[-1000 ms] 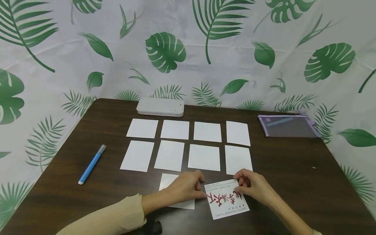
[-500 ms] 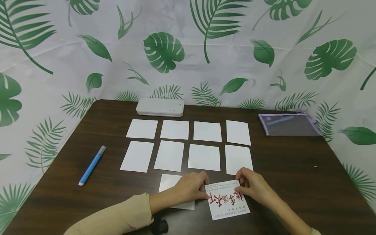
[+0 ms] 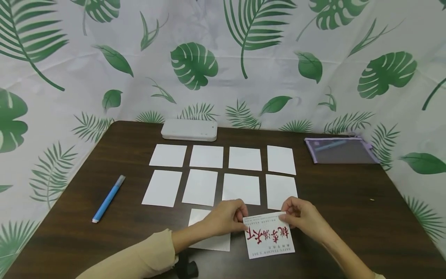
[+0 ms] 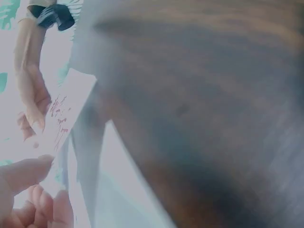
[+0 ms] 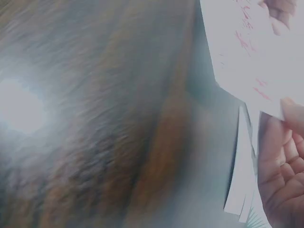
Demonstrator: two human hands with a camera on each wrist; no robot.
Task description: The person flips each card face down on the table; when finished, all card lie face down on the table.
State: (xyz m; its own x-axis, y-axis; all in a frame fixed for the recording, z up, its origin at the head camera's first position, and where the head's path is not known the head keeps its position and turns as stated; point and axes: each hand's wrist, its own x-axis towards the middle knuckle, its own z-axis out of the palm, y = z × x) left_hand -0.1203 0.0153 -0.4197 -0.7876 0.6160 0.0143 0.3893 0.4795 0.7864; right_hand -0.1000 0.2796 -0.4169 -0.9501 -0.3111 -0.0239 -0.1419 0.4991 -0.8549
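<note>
A white greeting card (image 3: 268, 240) with red characters and the small words "Happy Teacher's Day" is held between both hands, its print upside down in the head view. My left hand (image 3: 226, 217) pinches the card's left edge between thumb and fingers. At the upper right corner, my right hand (image 3: 304, 219) pinches it with the thumb on the printed face. The left wrist view shows the same card (image 4: 71, 102) tilted, raised over the table. A blank white card (image 3: 214, 243) lies under my left forearm, partly covered by that hand.
Two rows of blank white cards (image 3: 199, 187) lie beyond the hands. A blue marker (image 3: 108, 198) is at the left, a white flat case (image 3: 189, 130) at the back, and a purple-edged mesh pouch (image 3: 343, 151) at the back right. A leaf-print cloth (image 3: 268, 85) hangs behind the table.
The greeting card has turned slightly, so its lower edge runs a little more level. Both hands keep hold of it and have shifted only slightly; the laid-out cards stay put.
</note>
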